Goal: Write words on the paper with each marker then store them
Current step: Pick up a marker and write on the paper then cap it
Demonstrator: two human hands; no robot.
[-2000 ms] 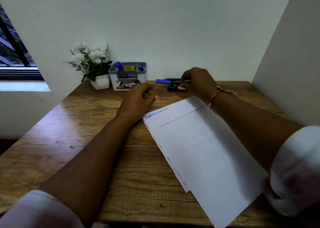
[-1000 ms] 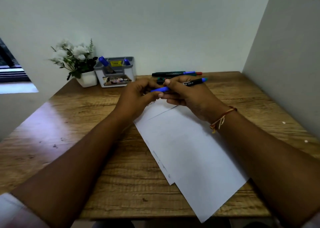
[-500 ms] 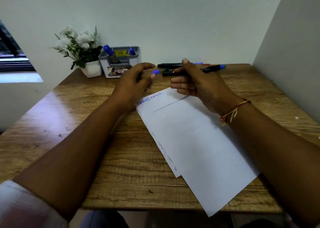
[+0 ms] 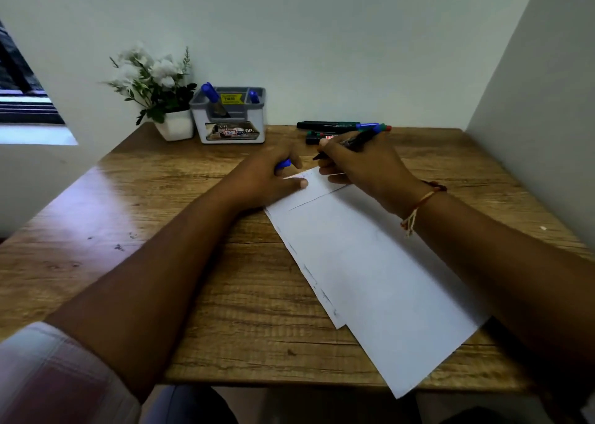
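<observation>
On paper (image 4: 370,262), R hand (image 4: 360,166) gripping marker (image 4: 357,141), L hand (image 4: 267,175) closed round cap (image 4: 283,164).

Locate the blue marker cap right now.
In the head view, the blue cap sits tucked in the left hand, which rests on the paper's far corner, left of the right hand.

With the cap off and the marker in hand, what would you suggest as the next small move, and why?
Probably lower the marker tip onto the paper and write: the right hand poises it above the top edge, and the left hand, holding the blue cap, pins the sheet.
</observation>
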